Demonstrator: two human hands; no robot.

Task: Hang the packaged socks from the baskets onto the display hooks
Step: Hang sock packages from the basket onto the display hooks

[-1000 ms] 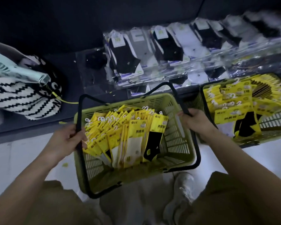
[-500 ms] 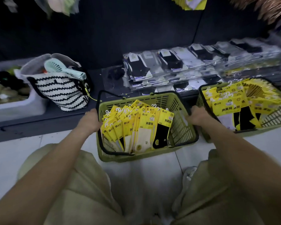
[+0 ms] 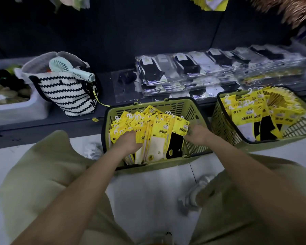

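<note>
Step in hand: picking packs out of the near basket [image 3: 185, 107]; nothing lifted yet.

Socks [image 3: 160, 137] stand fanned in the basket's left half, white hanger tabs up.

Left hand [image 3: 129, 143] lies on the fan's left part, fingers sunk among the packs. Cannot tell if it grips any.

Right hand [image 3: 199, 135] sits at the fan's right edge, fingertips at the black-sock pack. Pinch or mere touch: cannot tell.

Second basket [image 3: 223, 124], also full, stands on the floor to the right.

Next, likely: gather a bundle, tabs aligned, raise it to the hooks overhead, mostly out of view.
</note>
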